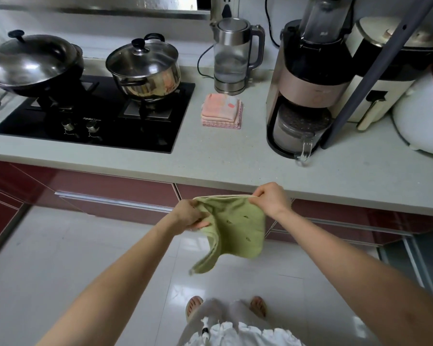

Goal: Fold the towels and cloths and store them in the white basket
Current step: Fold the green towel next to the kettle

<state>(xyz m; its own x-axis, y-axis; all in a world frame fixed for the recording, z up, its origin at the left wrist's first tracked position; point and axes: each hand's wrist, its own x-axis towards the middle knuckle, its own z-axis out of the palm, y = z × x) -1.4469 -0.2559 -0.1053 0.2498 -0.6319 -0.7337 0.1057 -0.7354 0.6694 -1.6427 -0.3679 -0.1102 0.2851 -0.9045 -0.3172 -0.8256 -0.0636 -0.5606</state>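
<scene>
Left hand (pixel 191 216) and right hand (pixel 270 198) each pinch the soft green cloth (pixel 238 228), apparently half-folded, fingers curled, before the grey desk (pixel 210 156).

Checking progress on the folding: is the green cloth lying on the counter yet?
No, both the left hand and right hand hold the green cloth in the air in front of the counter.

Soft matt green cloth (pixel 238 226); shiny steel pot (pixel 145 68); glossy floor tiles (pixel 73 245)

The black gas hob (pixel 105 113) bears small white lettering, seemingly "Fardior".
</scene>
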